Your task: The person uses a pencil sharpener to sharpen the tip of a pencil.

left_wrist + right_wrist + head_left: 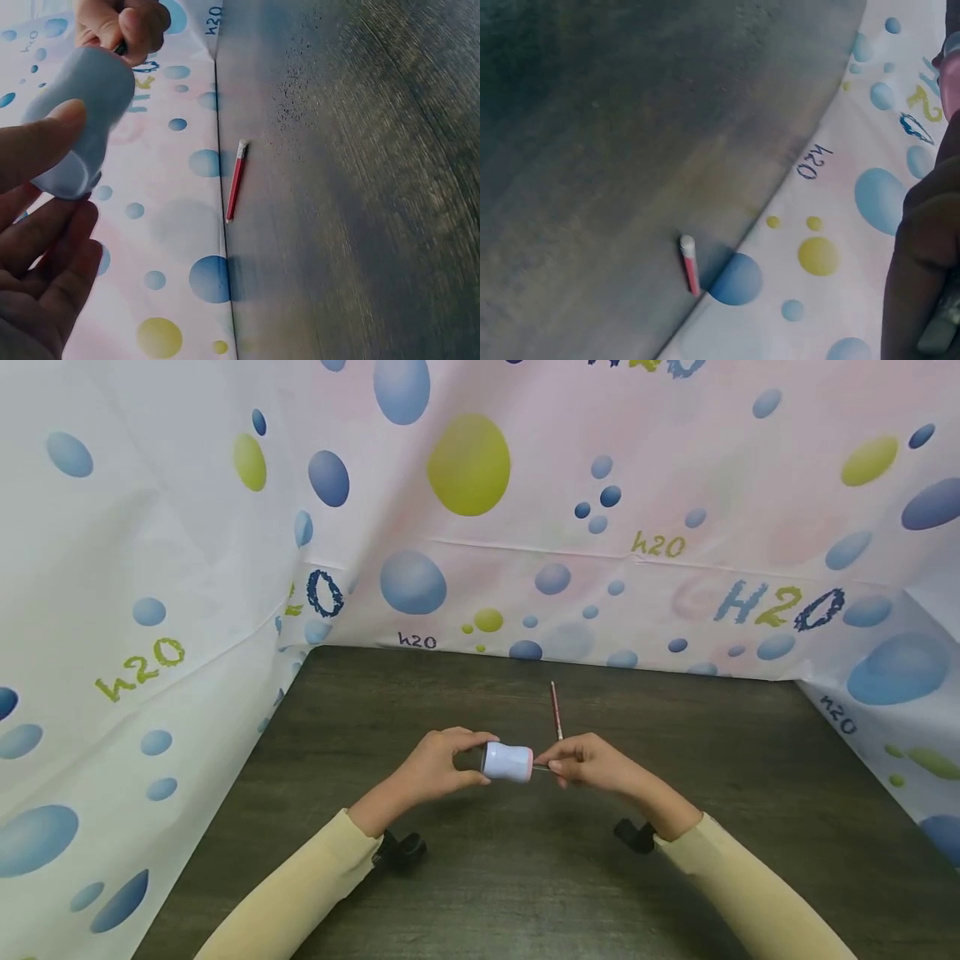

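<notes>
In the head view, my left hand (pixel 438 766) pinches a light-blue, waisted pencil sharpener (pixel 507 762) between thumb and fingers, above the table. Its pink end faces right. My right hand (pixel 592 762) pinches a thin dark pencil (pixel 540 767) whose front meets that pink end; how deep it sits inside is hidden. Up close in the left wrist view, the thumb lies across the sharpener (pixel 94 97), with the right hand (pixel 124 30) at its far end. The right wrist view catches only part of the right hand (pixel 930 247) and a sliver of the pink end (pixel 951 82).
A red pencil (pixel 556 710) with a whitish end lies on the dark wooden table (pixel 420 693), beyond the hands. White sheeting with blue and green dots (pixel 480 577) walls the table at the back and sides. Black wrist mounts (pixel 401 850) sit beneath both wrists.
</notes>
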